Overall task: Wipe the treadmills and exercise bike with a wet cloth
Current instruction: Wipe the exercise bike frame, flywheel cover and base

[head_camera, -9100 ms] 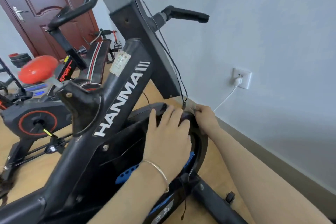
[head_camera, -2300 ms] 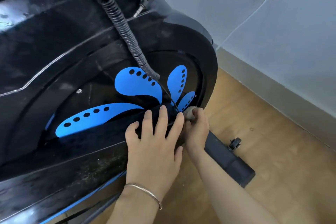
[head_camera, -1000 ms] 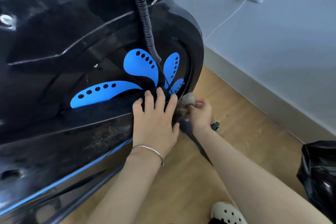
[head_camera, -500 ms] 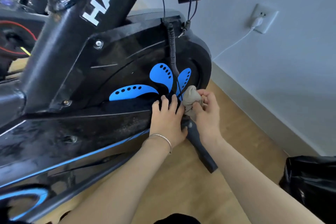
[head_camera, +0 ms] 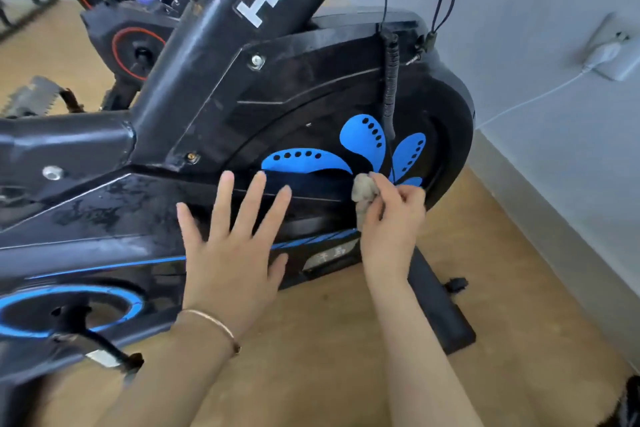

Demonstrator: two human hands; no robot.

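A crumpled grey cloth (head_camera: 363, 191) is pinched in the right hand (head_camera: 391, 222) and pressed against the black exercise bike (head_camera: 311, 87) housing — just below the blue petal decal (head_camera: 363, 144). The left hand (head_camera: 232, 253), fingers spread straight, is held flat at the housing beside it.

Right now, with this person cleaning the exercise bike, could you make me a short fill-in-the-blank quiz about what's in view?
1. The crumpled cloth is pinched in the person's ____ hand.
2. The petal shapes on the bike's black side cover are coloured ____.
3. The left hand, fingers spread, wears a thin ____ at the wrist.
4. A white cord runs to a socket on the ____.

Missing words: right; blue; bracelet; wall
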